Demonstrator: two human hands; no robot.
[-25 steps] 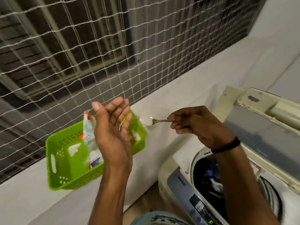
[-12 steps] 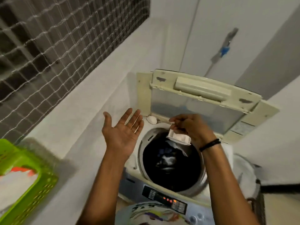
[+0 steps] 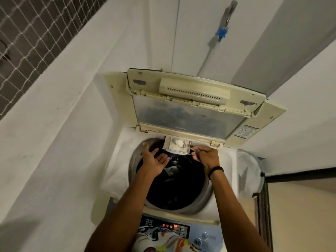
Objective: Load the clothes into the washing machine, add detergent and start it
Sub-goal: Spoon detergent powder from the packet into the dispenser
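reaching over the open top-loading washing machine, i hold a spoon in my right hand, fingers curled tight around the thin handle at the far rim of the drum. the spoon's bowl, heaped with white detergent powder, sits inside the small pulled-out detergent drawer just below the raised lid. a black band circles that wrist. my left hand hangs open and empty over the left side of the drum, palm turned up, fingers spread loosely, thumb near the metal rim; it grips nothing. dark clothes lie inside the drum, shadowed and hard to tell apart. the control panel glows with small orange lights at the near edge, close to my patterned shirt. a white wall runs along the left, netting above it, and a tap with a blue fitting is mounted on the wall behind the lid. a round white basket stands just right of the machine.
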